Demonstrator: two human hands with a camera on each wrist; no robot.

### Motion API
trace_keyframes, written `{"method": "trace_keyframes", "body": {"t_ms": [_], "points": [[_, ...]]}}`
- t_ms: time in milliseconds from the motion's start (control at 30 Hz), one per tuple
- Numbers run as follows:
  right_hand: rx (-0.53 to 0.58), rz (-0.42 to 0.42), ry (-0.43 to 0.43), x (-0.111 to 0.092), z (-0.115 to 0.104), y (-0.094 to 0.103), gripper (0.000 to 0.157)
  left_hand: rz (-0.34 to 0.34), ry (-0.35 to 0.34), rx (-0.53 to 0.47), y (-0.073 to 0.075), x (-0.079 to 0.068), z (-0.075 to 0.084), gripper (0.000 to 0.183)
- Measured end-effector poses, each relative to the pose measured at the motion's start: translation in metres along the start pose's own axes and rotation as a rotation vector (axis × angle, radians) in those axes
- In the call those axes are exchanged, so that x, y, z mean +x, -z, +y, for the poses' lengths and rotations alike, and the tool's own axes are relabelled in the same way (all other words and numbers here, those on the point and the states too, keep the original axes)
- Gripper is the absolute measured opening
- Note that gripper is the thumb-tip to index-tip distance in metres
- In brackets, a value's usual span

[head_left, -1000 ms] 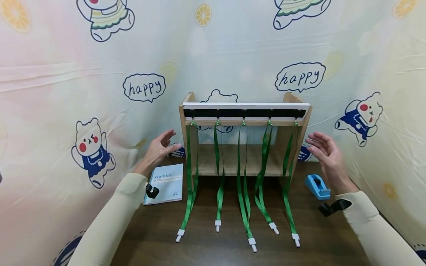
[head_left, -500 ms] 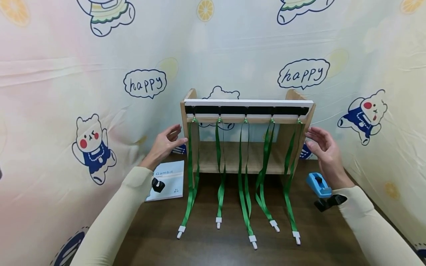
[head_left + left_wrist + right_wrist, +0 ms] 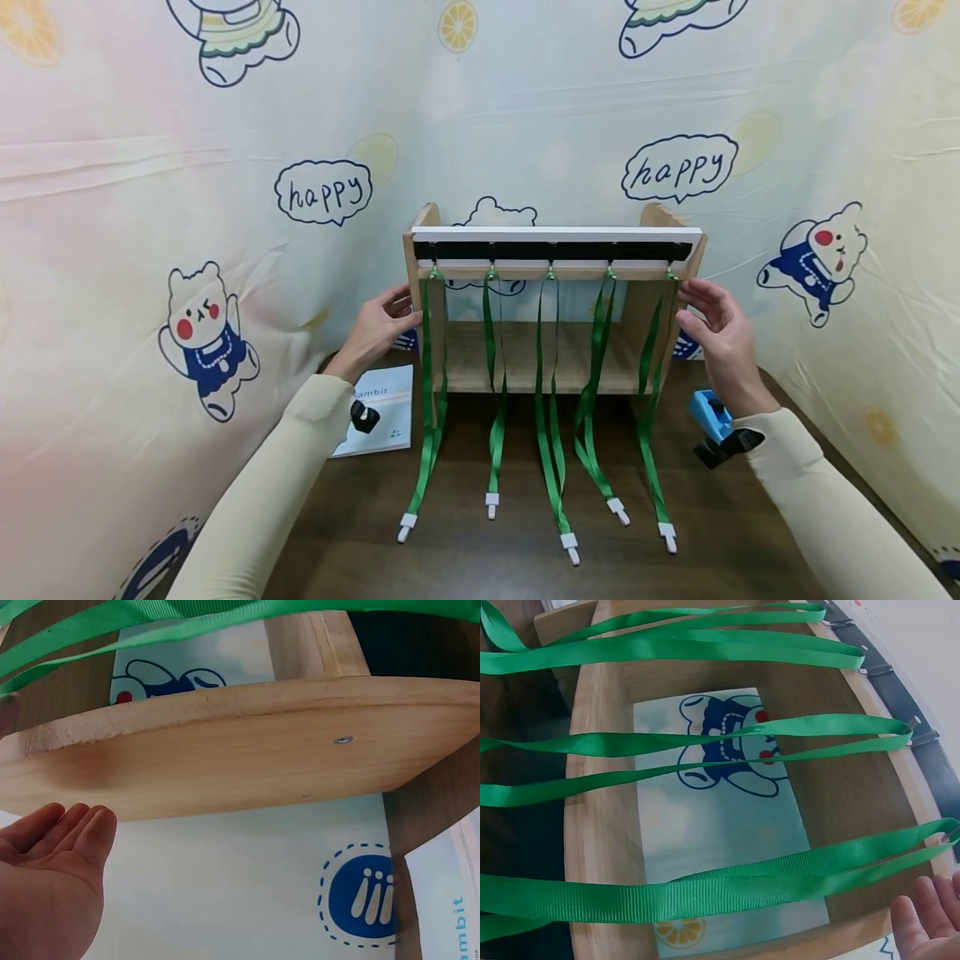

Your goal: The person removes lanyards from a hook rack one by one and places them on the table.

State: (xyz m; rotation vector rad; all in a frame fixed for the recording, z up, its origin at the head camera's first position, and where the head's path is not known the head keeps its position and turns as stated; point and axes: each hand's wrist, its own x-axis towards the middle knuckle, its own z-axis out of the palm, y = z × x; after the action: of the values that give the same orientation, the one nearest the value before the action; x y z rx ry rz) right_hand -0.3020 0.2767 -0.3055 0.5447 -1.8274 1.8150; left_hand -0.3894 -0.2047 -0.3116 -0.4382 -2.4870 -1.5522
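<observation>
A wooden rack (image 3: 517, 362) stands upright on the table. Across its top front runs a white bar with a black strip (image 3: 521, 250), and several green lanyards (image 3: 497, 442) with white clips hang from hooks there. My left hand (image 3: 375, 332) is at the rack's left side, thumb by the front edge. In the left wrist view its extended fingers (image 3: 94, 832) lie beside the side panel (image 3: 225, 765). At the rack's right side is my right hand (image 3: 723, 337), fingers relaxed and thumb apart. Only some of its fingers (image 3: 930, 911) show in the right wrist view.
A light-blue booklet (image 3: 390, 417) lies on the table left of the rack, partly behind my left wrist. A blue tape dispenser (image 3: 707, 412) sits to the right, partly hidden by my right wrist. Behind the rack hangs a printed cloth (image 3: 510, 100).
Both hands have moved inward, left hand to the right and right hand to the left, reaching the rack's two sides. The rack and lanyards keep their places.
</observation>
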Motion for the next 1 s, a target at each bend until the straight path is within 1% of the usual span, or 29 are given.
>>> {"method": "trace_keyframes", "body": {"t_ms": [100, 267, 333, 467, 667, 833, 1000], "points": [[-0.055, 0.01, -0.004, 0.001, 0.0, -0.002, 0.054, 0.004, 0.015, -0.004, -0.001, 0.001, 0.002, 0.074], [-0.204, 0.025, -0.017, 0.004, 0.001, -0.007, 0.055, 0.006, 0.044, 0.015, -0.002, 0.0, 0.003, 0.078], [-0.247, 0.031, -0.025, 0.006, 0.001, -0.009, 0.054, 0.012, 0.055, 0.026, -0.002, 0.0, 0.004, 0.079], [-0.278, 0.058, -0.047, 0.008, 0.002, -0.013, 0.053, 0.032, 0.071, 0.033, -0.004, 0.0, 0.005, 0.077], [-0.304, 0.125, -0.085, 0.011, 0.002, -0.018, 0.05, 0.055, 0.086, 0.04, -0.006, 0.003, 0.007, 0.074], [-0.308, 0.188, -0.105, 0.015, 0.003, -0.022, 0.047, 0.065, 0.085, 0.044, -0.007, 0.004, 0.009, 0.071], [-0.341, 0.225, -0.117, 0.018, 0.005, -0.023, 0.046, 0.067, 0.088, 0.041, -0.009, 0.003, 0.01, 0.066]]}}
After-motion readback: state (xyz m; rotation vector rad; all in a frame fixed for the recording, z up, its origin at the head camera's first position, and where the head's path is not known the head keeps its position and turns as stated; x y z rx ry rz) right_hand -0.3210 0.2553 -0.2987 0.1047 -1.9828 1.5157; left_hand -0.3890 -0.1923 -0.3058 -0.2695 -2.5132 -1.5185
